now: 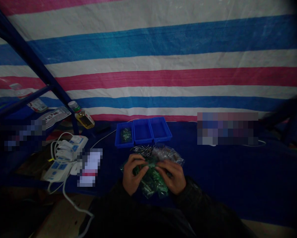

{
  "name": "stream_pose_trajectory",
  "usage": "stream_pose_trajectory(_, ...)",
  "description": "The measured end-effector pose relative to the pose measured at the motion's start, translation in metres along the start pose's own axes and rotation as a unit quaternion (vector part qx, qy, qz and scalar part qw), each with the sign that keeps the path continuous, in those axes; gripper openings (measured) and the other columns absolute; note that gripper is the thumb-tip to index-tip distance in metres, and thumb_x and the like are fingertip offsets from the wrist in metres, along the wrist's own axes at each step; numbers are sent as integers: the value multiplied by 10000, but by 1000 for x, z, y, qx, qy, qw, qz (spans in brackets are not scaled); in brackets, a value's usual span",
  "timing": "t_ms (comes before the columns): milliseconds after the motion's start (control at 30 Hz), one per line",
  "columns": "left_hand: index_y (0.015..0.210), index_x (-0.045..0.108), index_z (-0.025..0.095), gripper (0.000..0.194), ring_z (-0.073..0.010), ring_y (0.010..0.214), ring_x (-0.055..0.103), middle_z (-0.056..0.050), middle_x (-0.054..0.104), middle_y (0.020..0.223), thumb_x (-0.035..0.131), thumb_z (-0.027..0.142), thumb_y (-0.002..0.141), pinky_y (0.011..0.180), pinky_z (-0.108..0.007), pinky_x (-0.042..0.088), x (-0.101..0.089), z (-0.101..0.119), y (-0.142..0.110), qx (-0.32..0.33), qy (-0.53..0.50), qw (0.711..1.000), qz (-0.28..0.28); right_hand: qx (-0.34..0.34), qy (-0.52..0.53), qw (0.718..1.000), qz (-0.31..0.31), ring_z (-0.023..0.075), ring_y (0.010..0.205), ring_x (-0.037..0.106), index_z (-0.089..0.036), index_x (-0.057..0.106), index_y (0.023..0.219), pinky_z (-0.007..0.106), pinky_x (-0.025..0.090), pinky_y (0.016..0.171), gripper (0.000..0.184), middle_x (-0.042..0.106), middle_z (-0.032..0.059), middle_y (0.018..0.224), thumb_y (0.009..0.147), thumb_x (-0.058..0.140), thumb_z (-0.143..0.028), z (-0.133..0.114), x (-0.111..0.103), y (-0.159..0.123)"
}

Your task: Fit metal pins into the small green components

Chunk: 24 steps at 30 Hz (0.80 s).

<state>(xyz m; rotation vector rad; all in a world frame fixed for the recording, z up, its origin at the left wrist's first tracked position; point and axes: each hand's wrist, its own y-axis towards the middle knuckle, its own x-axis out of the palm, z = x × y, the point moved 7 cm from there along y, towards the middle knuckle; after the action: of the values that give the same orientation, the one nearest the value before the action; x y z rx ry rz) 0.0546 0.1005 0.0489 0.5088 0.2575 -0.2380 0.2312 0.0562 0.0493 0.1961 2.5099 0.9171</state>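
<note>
My left hand (132, 174) and my right hand (172, 177) rest close together on a pile of small green circuit boards (152, 185) on the dark blue table. Both hands have their fingers curled and pinching at a green piece between them; the exact piece is too dim to name. A clear plastic bag (168, 154) with small parts lies just beyond my right hand. A heap of thin metal pins (142, 150) lies beyond my left hand. Three joined blue bins (143, 131) stand behind the pins; the left bin holds a few green boards (125, 134).
White power strips (64, 155) with cables lie at the left. A bottle of yellow liquid (82, 116) stands by a blue frame post (39, 66). A striped tarp (163, 59) forms the back wall. The blue table surface (237, 178) stretches right.
</note>
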Motion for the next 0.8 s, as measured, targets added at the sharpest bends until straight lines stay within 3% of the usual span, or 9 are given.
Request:
stream_pose_trajectory(167, 848, 718, 176, 98, -229, 862, 650, -75, 696, 839, 714, 257, 901, 797, -368, 513, 5, -6, -1, -19, -36, 999, -10, -35, -20, 999, -5, 220, 825, 674, -203, 721, 972, 384, 566, 747, 75, 729, 87, 942, 898, 712, -208, -5, 2, 1)
stream_pose_trajectory(467, 927, 764, 184, 175, -232, 851, 645, -85, 734, 866, 770, 345, 859, 786, -368, 502, 15, -4, 1, -16, -18, 998, -66, -46, -20, 998, -27, 220, 809, 652, -229, 747, 973, 394, 551, 741, 162, 745, 62, 858, 961, 594, -177, -6, 2, 1)
stream_pose_trajectory(700, 757, 751, 173, 226, -188, 691, 564, -36, 620, 685, 764, 374, 860, 660, -304, 440, 13, -14, -2, -36, -5, 999, -38, -29, -9, 999, -19, 226, 766, 639, -215, 702, 974, 380, 548, 692, 66, 713, 61, 798, 916, 675, -198, -4, 4, 1)
stream_pose_trajectory(800, 796, 742, 178, 175, -180, 694, 566, -21, 613, 697, 763, 340, 859, 666, -291, 429, 14, -15, -4, -56, -2, 997, -48, -29, -8, 999, -20, 224, 758, 626, -216, 676, 968, 371, 542, 678, 62, 690, 54, 787, 909, 686, -201, -4, 3, 0)
